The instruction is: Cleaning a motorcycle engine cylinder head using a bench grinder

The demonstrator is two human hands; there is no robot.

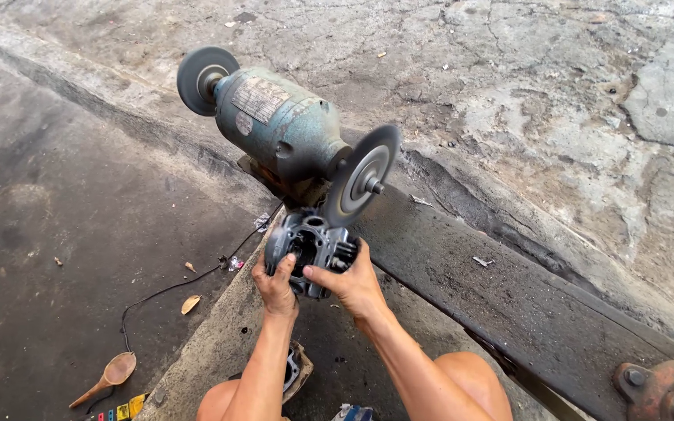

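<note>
Both my hands grip a dark, greasy metal engine part [311, 243] with fins and openings. My left hand [276, 286] holds its left side, and my right hand [354, 285] holds its right side from below. The part's top edge is right against the lower rim of the right grinding wheel [362, 176] of a worn teal bench grinder [282, 122]. The grinder lies along a concrete kerb, with a second wheel [203, 78] at its far end.
A black cable [167, 289] runs from the grinder across the dark floor at left. A wooden spoon [108, 376] lies at bottom left. A dark steel beam [509, 296] runs to the right, ending near a rusty flange [665, 390]. Cracked concrete lies beyond.
</note>
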